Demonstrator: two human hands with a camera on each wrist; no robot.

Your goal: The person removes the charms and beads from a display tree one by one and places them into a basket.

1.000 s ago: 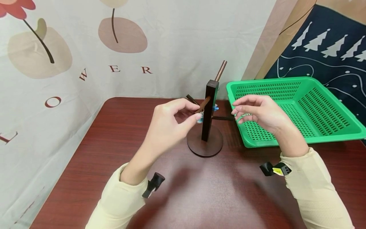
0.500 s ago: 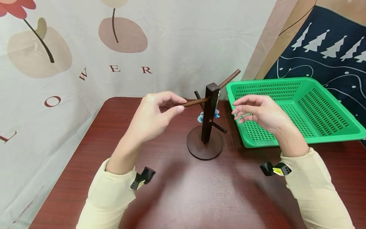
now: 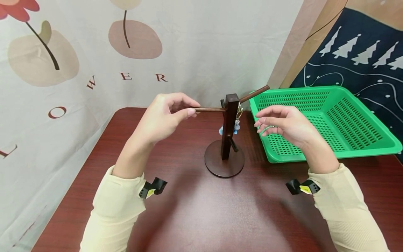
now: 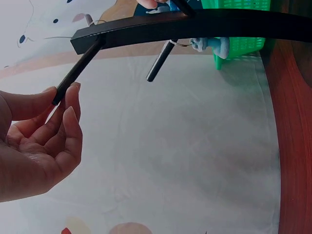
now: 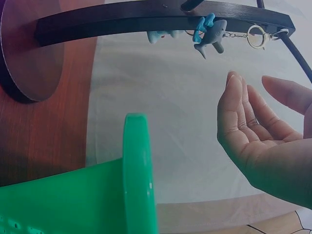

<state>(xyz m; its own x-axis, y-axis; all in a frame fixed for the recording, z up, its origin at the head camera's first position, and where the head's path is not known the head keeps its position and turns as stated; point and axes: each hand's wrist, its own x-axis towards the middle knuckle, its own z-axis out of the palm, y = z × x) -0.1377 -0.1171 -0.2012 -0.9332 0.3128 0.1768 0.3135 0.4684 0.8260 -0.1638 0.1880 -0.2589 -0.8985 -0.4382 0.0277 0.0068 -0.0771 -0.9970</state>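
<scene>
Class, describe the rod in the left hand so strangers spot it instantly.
On the reddish-brown table, beside the green basket, stands a dark rack. Near its top, one rod points left in the head view. Alone among the rods, it is pinched by the left hand.

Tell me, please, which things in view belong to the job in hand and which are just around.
Apparently in use: dark stand, its peg pinched by the left hand, hanging keychains; possibly the green basket.
Just around: flower-print backdrop, tree-print cloth.
</scene>
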